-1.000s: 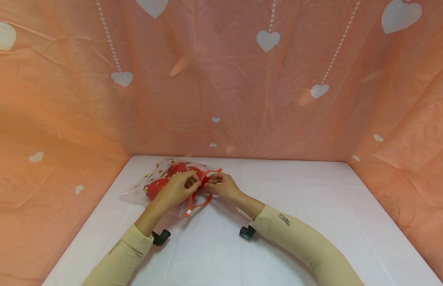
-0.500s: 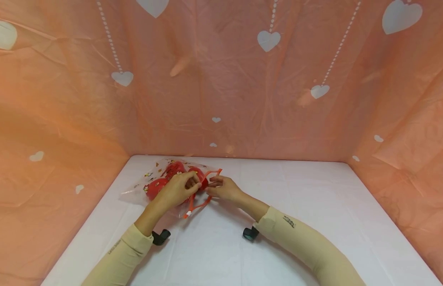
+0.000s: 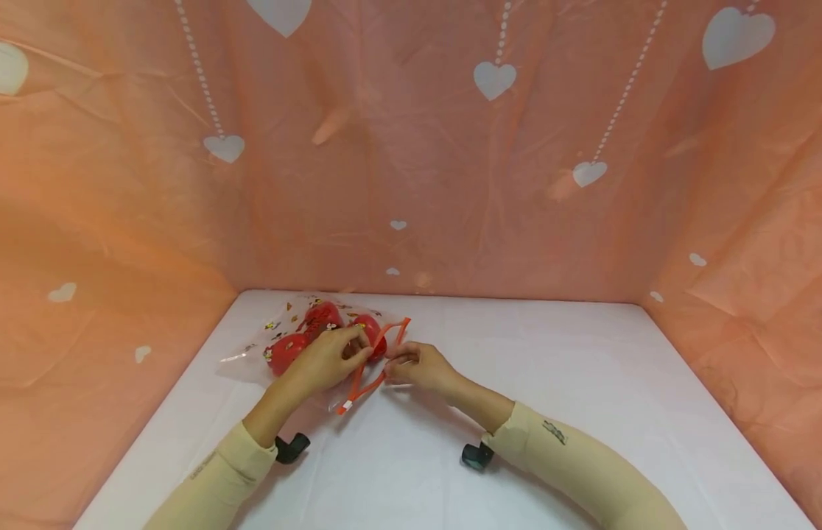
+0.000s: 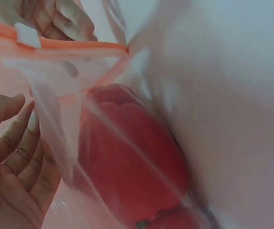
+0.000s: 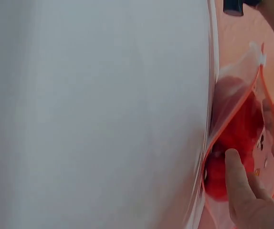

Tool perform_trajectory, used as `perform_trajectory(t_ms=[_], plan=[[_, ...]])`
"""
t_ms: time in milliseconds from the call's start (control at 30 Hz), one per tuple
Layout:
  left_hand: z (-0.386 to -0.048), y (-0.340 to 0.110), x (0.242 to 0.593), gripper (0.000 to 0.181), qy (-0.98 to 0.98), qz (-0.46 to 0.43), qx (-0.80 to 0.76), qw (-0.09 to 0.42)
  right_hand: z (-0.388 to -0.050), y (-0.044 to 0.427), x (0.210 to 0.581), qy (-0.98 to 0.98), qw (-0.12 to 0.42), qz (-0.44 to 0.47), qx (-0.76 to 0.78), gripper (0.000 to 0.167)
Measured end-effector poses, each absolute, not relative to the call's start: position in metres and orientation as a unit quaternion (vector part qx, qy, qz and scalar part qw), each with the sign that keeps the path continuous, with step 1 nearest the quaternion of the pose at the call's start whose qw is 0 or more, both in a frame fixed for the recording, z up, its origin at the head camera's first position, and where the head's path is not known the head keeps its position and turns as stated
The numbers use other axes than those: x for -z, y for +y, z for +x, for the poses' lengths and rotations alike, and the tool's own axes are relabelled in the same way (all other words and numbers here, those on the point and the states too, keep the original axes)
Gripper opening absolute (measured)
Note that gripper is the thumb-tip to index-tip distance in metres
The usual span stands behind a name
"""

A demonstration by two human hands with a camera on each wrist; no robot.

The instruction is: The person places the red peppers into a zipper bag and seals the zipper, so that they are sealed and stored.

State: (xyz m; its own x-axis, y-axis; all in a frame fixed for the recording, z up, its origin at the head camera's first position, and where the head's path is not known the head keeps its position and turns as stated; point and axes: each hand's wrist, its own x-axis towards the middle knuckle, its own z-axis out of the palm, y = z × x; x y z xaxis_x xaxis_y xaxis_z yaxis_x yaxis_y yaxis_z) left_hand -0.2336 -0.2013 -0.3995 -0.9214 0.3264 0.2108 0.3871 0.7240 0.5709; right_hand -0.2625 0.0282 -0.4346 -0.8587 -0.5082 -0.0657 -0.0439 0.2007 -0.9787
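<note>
A clear zip bag [image 3: 241, 359] with printed cartoon figures lies at the table's far left, several red bell peppers [image 3: 286, 353] inside it. Its orange zip edge [image 4: 79, 44] gapes and carries a white slider [image 4: 27, 35]. My left hand [image 3: 334, 358] pinches the upper rim of the mouth between thumb and fingers. Opposite it, my right hand [image 3: 420, 368] is at the mouth with nothing gripped. Its extended fingers [image 5: 237, 174] show in front of the opening in the right wrist view. A pepper [image 4: 132, 152] with a green stem shows through the plastic in the left wrist view.
The white-covered table [image 3: 550, 368] reaches right and toward me. Orange curtains [image 3: 437, 184] with white hearts enclose its back and sides. Dark wrist cameras [image 3: 477, 456] hang under both forearms.
My right hand has drawn back a little toward me and to the right, away from the peppers. My left hand keeps its hold on the rim. The head view has shifted slightly.
</note>
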Motion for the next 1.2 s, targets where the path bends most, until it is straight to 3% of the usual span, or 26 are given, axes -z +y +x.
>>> perform_trajectory(t_ms=[733, 1200], plan=[[-0.18, -0.225, 0.404, 0.007, -0.938, -0.204, 0.273, 0.059, -0.22, 0.023, 0.44, 0.71, 0.254, -0.224, 0.617, 0.03], [-0.155, -0.235, 0.407, 0.006, -0.932, -0.215, 0.287, 0.053, -0.212, 0.014, 0.443, 0.702, 0.281, -0.216, 0.617, 0.027]])
